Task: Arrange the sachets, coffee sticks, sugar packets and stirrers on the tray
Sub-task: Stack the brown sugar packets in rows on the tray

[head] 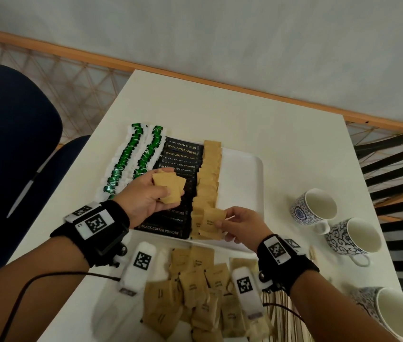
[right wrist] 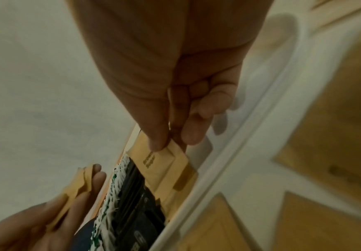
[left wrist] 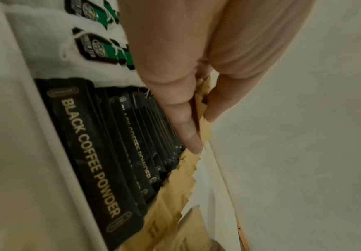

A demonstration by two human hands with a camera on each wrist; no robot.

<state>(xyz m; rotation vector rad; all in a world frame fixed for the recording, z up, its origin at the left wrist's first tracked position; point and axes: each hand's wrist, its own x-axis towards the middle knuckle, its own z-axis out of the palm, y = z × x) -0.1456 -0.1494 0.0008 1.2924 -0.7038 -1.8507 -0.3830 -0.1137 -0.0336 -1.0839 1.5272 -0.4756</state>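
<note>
– What's in your hands?
– My left hand (head: pixel 146 193) grips a small stack of brown sugar packets (head: pixel 168 187) above the coffee sticks (head: pixel 180 154). My right hand (head: pixel 241 224) pinches one packet (head: pixel 214 217) at the near end of the sugar row (head: pixel 208 178).
– And the tray (head: pixel 242 174)?
– White, on the table (head: pixel 257 114): sachets (head: pixel 131 156) left, sticks middle, sugar beside them. Loose packets (head: pixel 195 292) lie nearer me

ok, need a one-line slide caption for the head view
Right hand lays a sugar packet onto the tray row; left hand holds spares.
</note>
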